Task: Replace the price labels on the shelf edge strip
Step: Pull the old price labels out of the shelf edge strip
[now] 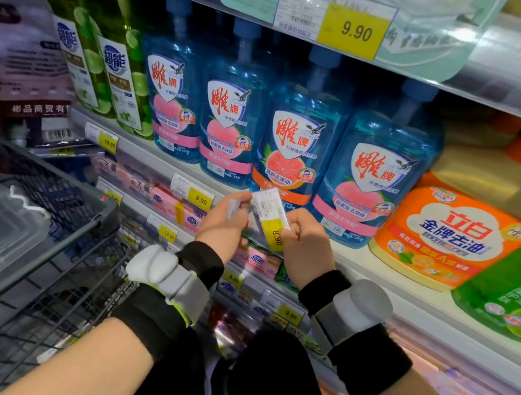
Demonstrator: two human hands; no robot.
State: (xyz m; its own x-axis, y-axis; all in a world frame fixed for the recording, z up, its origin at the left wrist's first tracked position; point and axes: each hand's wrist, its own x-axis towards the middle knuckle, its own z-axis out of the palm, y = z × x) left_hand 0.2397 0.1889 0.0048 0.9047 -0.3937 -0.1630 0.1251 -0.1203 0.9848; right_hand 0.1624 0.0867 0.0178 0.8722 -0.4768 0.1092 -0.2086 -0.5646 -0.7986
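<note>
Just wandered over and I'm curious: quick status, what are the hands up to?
Left hand and right hand both pinching a loose price label, yellow end reading 8.90. Held before the shelf edge strip, not yet in. Nothing blocking.

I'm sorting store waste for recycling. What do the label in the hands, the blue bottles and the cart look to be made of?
The label: thin matte paper, probably; it bends between the fingers. The blue bottles: clear tinted plastic, glossy; light shows through. The cart: dark wire grid, likely coated metal, though blur leaves it open.
</note>
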